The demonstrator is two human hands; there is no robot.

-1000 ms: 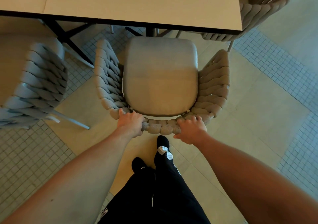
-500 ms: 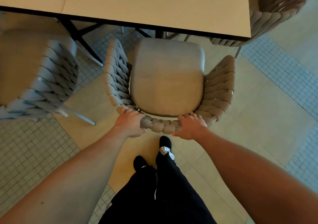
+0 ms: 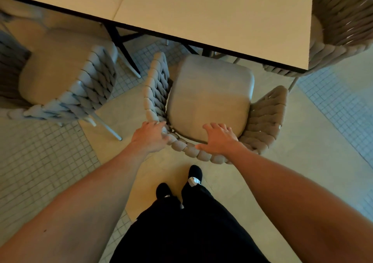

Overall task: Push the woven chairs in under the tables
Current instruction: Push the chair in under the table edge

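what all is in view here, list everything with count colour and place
table: 1, cream top with dark edge, across the top
woven chairs: 3, grey-beige; middle chair just short of the table edge, left chair beside it, right chair at the table's end
floor: beige slabs and small pale mosaic tiles
left hand: 1, on the middle chair's back rim
right hand: 1, fingers spread over the same rim
legs: black trousers, black shoes, bottom centre

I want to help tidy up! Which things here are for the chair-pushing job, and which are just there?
For the job:
middle woven chair
table
left hand
right hand
left woven chair
right woven chair

Just there:
tiled floor
black shoes
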